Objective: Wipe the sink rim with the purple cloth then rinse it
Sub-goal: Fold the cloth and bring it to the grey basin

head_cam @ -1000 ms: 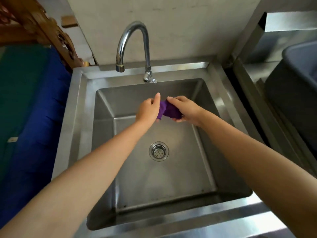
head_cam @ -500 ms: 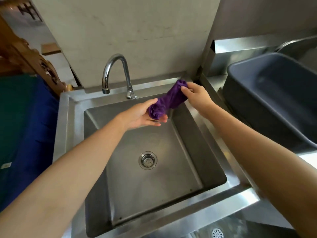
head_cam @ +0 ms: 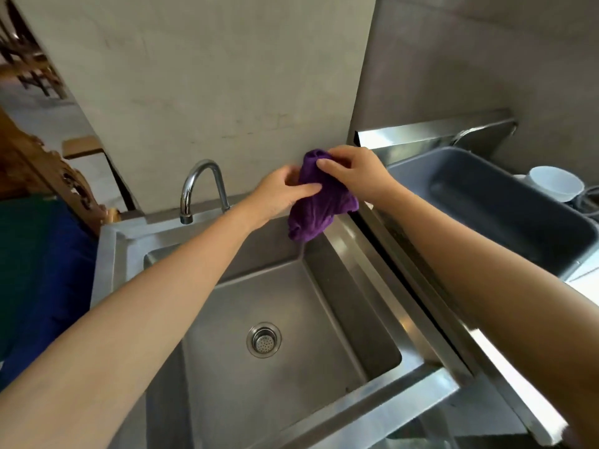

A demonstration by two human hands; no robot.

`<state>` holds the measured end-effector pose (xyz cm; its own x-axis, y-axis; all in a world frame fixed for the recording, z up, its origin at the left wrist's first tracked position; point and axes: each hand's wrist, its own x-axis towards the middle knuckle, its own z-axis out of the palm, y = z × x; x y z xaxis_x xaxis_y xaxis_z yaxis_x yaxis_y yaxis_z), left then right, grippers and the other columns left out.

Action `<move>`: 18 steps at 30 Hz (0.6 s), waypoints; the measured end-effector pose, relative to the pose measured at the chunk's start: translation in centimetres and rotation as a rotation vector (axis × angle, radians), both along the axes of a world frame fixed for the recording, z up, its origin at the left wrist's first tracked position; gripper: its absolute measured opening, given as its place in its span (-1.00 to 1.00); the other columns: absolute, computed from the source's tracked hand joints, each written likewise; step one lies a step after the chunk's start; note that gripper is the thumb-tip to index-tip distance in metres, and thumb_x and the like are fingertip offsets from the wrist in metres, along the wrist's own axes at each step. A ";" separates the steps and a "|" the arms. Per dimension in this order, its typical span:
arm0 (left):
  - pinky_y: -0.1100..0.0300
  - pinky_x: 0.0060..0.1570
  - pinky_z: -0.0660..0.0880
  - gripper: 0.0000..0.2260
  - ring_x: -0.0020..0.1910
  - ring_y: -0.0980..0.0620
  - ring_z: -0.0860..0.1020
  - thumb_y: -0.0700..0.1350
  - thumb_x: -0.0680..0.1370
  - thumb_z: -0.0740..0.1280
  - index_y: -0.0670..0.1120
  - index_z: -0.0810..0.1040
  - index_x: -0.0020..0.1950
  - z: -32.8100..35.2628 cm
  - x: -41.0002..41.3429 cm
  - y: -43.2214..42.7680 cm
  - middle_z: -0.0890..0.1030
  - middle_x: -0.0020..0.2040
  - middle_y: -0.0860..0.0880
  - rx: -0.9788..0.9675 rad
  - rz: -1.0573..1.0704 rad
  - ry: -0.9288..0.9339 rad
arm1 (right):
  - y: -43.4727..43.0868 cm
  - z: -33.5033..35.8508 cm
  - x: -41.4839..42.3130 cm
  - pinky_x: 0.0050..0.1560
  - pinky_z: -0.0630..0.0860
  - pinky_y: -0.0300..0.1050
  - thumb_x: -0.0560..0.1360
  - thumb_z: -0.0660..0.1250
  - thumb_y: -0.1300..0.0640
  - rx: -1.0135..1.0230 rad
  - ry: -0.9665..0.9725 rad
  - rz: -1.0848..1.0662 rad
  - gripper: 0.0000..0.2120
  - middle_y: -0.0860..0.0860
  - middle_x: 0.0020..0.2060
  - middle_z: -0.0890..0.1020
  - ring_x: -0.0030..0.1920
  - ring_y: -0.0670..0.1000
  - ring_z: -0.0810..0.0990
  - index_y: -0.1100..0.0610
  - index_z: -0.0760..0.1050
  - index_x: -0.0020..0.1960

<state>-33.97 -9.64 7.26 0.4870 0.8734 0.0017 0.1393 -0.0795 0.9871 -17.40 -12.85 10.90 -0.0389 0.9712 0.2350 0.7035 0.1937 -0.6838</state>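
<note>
While both hands' fingers clench the purple cloth (head_cam: 319, 202) | over sink rim (head_cam: 353, 251) back-right corner | no readable writing

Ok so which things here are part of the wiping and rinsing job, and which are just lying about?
Job: purple cloth, held by left hand and right hand; sink rim; faucet.

Lying about: grey tub, white bowl, blue fabric.
</note>
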 end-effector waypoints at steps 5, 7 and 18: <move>0.31 -0.26 0.50 -0.94 -0.19 0.10 0.58 -0.15 0.56 0.29 -0.01 0.45 -0.10 3.0 0.7 -1.2 0.58 -0.14 -0.01 -0.002 0.025 -0.156 | -1.5 3.0 1.3 -0.10 0.52 -0.11 0.52 0.20 -0.18 -0.192 -0.071 -0.030 -0.58 0.12 -0.16 0.65 -0.16 0.04 0.60 0.17 0.58 -0.03; 0.23 -0.26 0.52 -0.94 -0.21 0.07 0.59 -0.11 0.57 0.27 -0.01 0.42 -0.09 3.9 1.0 -1.5 0.58 -0.13 -0.04 0.005 0.115 -0.223 | -2.5 3.8 2.2 -0.05 0.57 -0.20 0.48 0.30 -0.12 -0.458 0.020 0.078 -0.74 0.01 -0.12 0.66 -0.10 -0.02 0.64 0.06 0.57 -0.02; 0.35 -0.38 0.32 -0.77 -0.32 0.07 0.45 -0.04 0.63 0.12 -0.20 0.42 0.07 6.2 1.5 -3.4 0.50 -0.24 0.00 0.683 0.416 0.182 | -4.2 4.8 3.0 -0.16 0.66 -0.08 0.53 0.30 0.17 -0.308 0.534 -0.129 -0.76 0.10 -0.09 0.62 -0.13 0.05 0.63 0.23 0.50 0.17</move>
<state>-32.51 -13.03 13.43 0.1670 0.8180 0.5504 0.4435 -0.5609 0.6990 -14.44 -17.05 15.67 0.1282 0.9865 -0.1019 0.2539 -0.1320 -0.9582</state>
